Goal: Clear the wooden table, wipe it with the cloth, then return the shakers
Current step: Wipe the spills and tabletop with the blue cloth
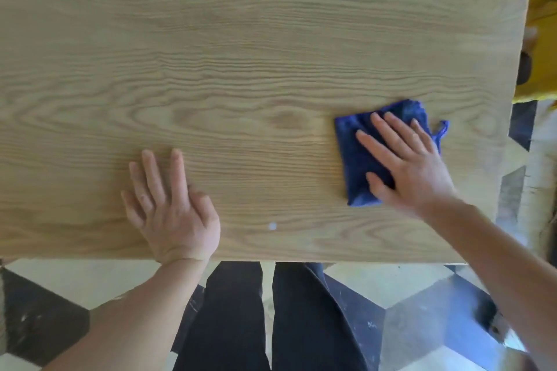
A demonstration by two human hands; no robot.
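We see the blue cloth [366, 156] folded into a rough rectangle and lying flat on the wooden table [241, 54], out toward four o'clock from the middle of the tabletop and near its right edge; a small loop of fabric sticks out from the cloth's corner at about two o'clock. Our right hand [410, 166] lies palm down on top of the cloth, its fingers [382, 129] straight and slightly spread, pointing toward eleven o'clock, the thumb reaching across the lower part of the cloth; nothing is pinched, the hand simply presses flat. Our left hand [171, 208] rests palm down on bare wood at about seven o'clock, just inside the near edge, well apart from the cloth, its fingers extended toward twelve o'clock and lightly fanned, the thumb tucked alongside. A small pale spot [272, 226] sits on the wood between the two hands, close to the near edge. Below the table edge we see dark trousers [271, 316] over a tiled floor [422, 325] of dark and pale shapes. Past the right edge, toward three o'clock, something yellow [542, 39] shows, too blurred to identify.
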